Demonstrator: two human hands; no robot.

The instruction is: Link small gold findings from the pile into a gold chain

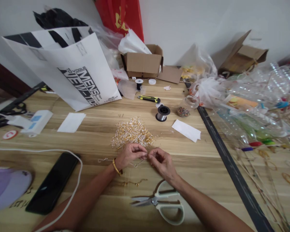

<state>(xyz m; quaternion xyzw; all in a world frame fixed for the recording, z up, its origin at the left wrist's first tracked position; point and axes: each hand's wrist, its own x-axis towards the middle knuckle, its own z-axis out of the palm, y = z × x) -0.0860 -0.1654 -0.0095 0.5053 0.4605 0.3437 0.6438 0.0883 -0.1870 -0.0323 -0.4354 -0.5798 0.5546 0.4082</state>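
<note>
My left hand [131,155], with a gold bracelet [117,167] at its wrist, is closed in a pinch. My right hand [162,163] pinches too, its fingertips almost meeting those of the left. What they hold is too small to make out. A thin chain with a small ring [135,165] lies just below the fingertips; whether either hand grips it I cannot tell. Behind the hands spreads a pile of gold and clear beads [132,131]. Nearer to me lie a short gold chain [132,183] and white-handled scissors [157,201], their blades slightly apart, beside my right forearm.
A black phone [53,183] and white cable [80,174] lie at left. Beyond the beads are a wire spool [162,113], a box cutter [149,99] and a tipped jar [183,111] of beads. A paper bag [70,71] stands back left; plastic-wrapped goods [251,106] crowd the right.
</note>
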